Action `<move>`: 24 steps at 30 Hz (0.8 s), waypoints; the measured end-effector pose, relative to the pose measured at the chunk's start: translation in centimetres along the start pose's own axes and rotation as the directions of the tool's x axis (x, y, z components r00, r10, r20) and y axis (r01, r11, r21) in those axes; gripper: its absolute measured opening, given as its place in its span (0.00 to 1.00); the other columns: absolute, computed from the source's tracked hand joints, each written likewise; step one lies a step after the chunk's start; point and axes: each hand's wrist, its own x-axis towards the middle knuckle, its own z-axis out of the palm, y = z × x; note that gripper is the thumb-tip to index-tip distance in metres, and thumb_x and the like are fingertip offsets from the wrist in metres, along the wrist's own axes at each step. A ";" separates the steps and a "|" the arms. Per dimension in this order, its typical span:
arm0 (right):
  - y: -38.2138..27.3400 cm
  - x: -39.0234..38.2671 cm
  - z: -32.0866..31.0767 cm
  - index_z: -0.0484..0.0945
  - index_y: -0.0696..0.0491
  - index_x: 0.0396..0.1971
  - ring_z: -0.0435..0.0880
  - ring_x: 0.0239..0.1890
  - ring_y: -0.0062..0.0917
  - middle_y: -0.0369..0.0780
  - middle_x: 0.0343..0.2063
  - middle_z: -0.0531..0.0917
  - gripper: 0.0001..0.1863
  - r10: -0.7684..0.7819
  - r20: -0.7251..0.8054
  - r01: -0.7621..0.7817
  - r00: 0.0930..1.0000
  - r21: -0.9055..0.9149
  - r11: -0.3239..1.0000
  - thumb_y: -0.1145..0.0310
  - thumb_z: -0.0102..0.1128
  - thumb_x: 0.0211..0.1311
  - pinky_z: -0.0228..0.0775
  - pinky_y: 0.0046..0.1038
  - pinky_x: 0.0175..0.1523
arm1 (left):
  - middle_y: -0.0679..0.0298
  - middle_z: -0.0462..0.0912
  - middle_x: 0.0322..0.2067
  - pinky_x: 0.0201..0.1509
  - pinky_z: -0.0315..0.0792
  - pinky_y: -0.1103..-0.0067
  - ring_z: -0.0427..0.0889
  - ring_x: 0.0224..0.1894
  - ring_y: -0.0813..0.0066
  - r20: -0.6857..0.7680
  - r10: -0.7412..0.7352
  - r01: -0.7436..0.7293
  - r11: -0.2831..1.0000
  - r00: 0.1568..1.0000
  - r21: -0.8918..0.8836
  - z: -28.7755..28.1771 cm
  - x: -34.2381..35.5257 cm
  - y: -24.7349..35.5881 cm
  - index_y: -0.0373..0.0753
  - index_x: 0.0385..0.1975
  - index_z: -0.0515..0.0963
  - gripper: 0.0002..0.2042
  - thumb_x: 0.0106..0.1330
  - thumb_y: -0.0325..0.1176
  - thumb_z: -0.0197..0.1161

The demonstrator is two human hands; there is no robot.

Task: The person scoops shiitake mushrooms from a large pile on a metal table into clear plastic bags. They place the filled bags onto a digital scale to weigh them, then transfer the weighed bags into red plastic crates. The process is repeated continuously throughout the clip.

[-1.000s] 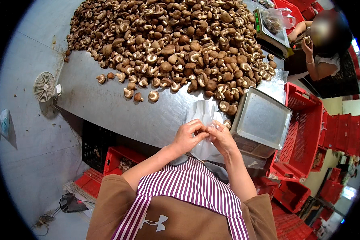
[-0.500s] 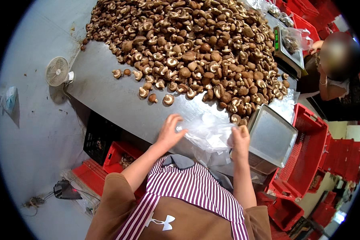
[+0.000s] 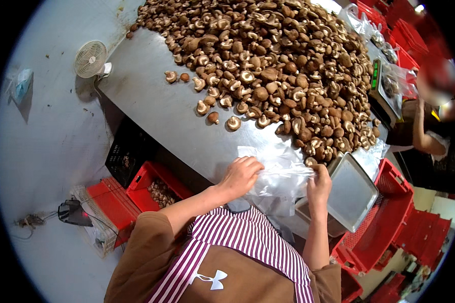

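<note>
Head view: the bag [image 3: 280, 177], clear and crumpled, lies directly between the two hands at the near edge of the table [image 3: 151, 96]. Its most stretched line runs roughly left to right, from the left fingertips to the right fist, with creases gathering toward the right end; loose film spreads away from the person over the metal and also hangs toward the apron [image 3: 247, 230]. The right hand [image 3: 319, 188] has its fingers closed on a bunched edge of the film, thumb side up. The left hand [image 3: 240, 177] reaches in from the other side, knuckles up and fingers bent against the bag; the thumb is hidden, so I cannot tell whether it pinches the film or merely rests on it. Beyond the bag, the mushrooms [image 3: 288, 65] form a broad heap, its nearest edge ahead and to the right. That makes the right hand the nearer one, with a few caps just past its fingertips, while bare metal lies ahead of the left. Just beside the right wrist is a tray [image 3: 353, 194], with a red crate [image 3: 376, 237] farther right.
</note>
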 end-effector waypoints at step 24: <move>-0.4 4.7 24.3 0.72 0.52 0.56 0.83 0.43 0.31 0.43 0.50 0.81 0.18 0.125 0.924 -0.775 0.362 0.373 -0.510 0.62 0.41 0.73 0.78 0.30 0.37 | 0.59 0.82 0.47 0.42 0.80 0.66 0.82 0.47 0.63 0.250 -0.923 0.057 -0.244 0.292 -0.968 -0.7 -3.8 -25.7 0.37 0.52 0.75 0.22 0.77 0.47 0.40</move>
